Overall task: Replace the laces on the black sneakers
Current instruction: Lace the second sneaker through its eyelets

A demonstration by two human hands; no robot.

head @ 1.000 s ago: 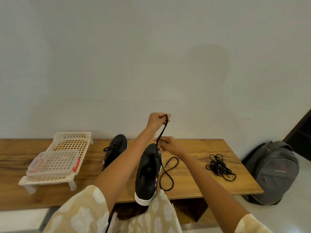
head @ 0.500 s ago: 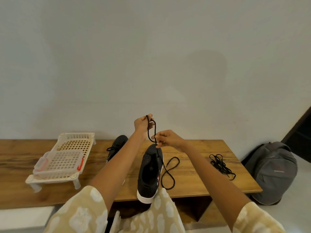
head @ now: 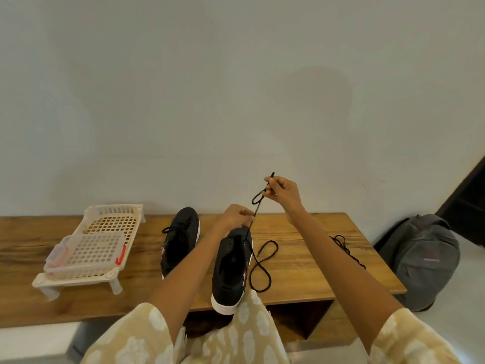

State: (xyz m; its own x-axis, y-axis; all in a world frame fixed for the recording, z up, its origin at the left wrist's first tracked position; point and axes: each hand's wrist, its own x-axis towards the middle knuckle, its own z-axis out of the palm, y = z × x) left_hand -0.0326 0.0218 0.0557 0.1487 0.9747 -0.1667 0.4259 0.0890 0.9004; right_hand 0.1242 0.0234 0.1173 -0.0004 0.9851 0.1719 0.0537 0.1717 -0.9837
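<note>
Two black sneakers (head: 181, 243) sat on the bench (head: 301, 258); one lace (head: 262, 261) trailed at three o'clock of the nearer. My right hand (head: 284, 191) pinched its raised end, my left hand (head: 235, 218) pinched it lower. One spare bundle (head: 346, 249) lay rightward.

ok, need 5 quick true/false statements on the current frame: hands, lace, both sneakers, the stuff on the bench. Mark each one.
1. The right hand pinches the lace above the near sneaker. True.
2. The left hand rests flat on the bench. False: its fingers are curled at the toe end of the near sneaker, by the lace.
3. The far sneaker has no lace. False: a black lace shows on it.
4. A loose bundle of laces lies on the bench right of the right forearm. True.
5. The backpack sits on the bench. False: it stands on the floor beside it.
</note>
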